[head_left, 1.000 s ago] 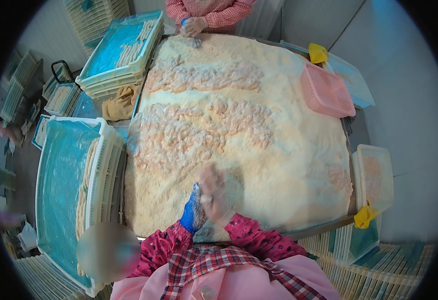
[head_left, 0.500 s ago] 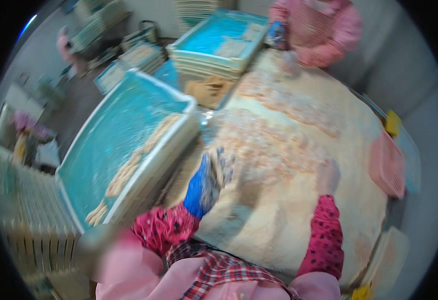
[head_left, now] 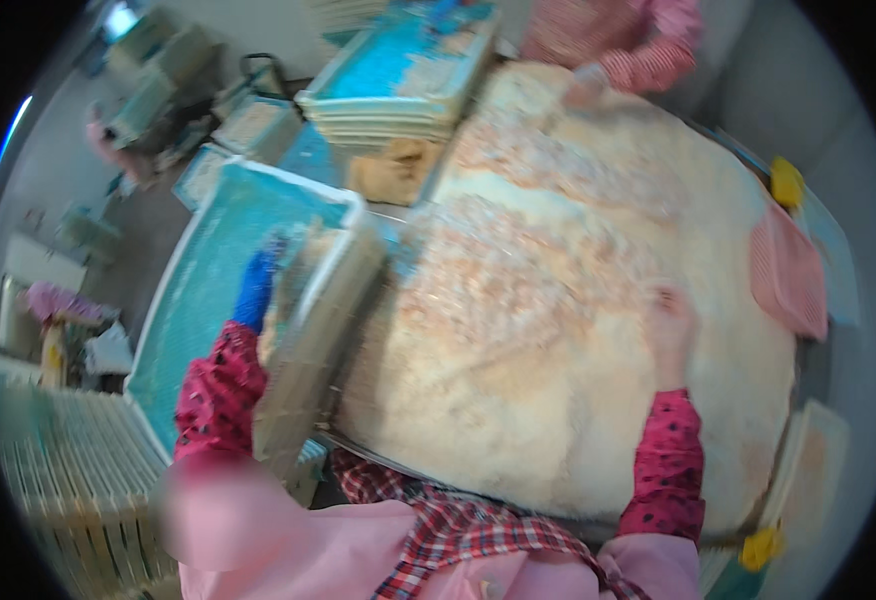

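My left hand (head_left: 256, 288), in a blue glove with a dusty grey front, is over the blue-lined white tray (head_left: 193, 260). It is beside a row of crumb-coated pieces (head_left: 303, 270) along the tray's right side. Its fingers are blurred, so whether they hold a piece cannot be told. My right hand (head_left: 670, 315) is low over the crumb-covered table (head_left: 658, 420), at the right end of a heap of pale pink raw pieces (head_left: 488, 280). Its fingers are curled in, and anything within them is hidden.
Across the table a person in pink (head_left: 608, 60) works beside another strip of pink pieces (head_left: 568, 170). Stacked trays (head_left: 388, 115) and a brown cloth-like heap (head_left: 393, 170) lie beyond my tray. A pink basket (head_left: 788, 270) stands at the right edge; slatted trays (head_left: 88, 450) stand lower left.
My left hand has moved left from the table to over the tray. My right hand has moved slightly away from me, its fingers now curled. The far person's one hand has shifted toward the far tray.
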Motion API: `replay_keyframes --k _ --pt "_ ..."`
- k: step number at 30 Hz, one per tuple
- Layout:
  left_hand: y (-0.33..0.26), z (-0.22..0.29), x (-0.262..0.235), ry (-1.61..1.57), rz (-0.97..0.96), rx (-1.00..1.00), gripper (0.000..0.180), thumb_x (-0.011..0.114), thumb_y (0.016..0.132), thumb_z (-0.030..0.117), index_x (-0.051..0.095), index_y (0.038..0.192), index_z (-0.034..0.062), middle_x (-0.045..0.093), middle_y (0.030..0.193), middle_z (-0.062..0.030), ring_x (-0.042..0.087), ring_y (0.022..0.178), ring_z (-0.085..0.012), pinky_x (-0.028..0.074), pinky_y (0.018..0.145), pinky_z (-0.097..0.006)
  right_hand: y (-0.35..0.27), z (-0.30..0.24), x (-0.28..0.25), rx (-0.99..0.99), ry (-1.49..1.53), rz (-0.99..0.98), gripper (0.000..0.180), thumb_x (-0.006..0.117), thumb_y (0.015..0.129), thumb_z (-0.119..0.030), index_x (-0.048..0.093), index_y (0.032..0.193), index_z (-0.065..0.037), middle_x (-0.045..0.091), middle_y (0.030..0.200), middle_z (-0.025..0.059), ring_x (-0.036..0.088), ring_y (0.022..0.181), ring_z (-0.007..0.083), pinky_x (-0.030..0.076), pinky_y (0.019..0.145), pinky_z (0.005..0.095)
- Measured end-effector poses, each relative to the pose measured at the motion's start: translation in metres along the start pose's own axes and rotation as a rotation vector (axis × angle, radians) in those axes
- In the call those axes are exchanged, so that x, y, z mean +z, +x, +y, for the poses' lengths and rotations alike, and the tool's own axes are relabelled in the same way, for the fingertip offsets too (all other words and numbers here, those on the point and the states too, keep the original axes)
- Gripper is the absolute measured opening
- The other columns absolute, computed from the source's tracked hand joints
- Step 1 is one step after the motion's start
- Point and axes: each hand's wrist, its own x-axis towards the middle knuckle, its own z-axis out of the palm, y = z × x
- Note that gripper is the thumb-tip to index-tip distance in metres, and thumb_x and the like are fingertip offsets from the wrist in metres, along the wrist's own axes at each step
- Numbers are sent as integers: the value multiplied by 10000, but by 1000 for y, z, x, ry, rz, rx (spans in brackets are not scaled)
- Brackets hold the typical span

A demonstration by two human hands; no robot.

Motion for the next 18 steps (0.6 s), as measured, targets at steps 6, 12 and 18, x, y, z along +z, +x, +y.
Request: replay_keyframes --k 6,12,18 --pt "-95 79 108 68 -418 326 509 606 855 166 427 1305 9 483 1302 -121 479 1162 -243 349 1001 -348 -126 -41 -17 170 -465 -701 482 735 634 -182 571 1072 -63 577 1063 125 544 995 315 443 843 404" --pt "-185 31 288 259 -786 696 700 719 718 250 411 1324 83 457 1299 -161 456 1151 -346 369 976 -403 -154 -19 -1 -125 -530 -587 538 719 671 -215 540 1156 -66 554 1141 126 521 1077 292 429 896 384" --pt "-207 16 351 152 -660 712 307 644 773 173 632 1079 167 624 1047 -94 582 916 -309 481 770 -396 -15 42 -69 104 -491 53 308 639 718 -157 600 1000 -38 633 923 134 614 860 272 479 765 351"
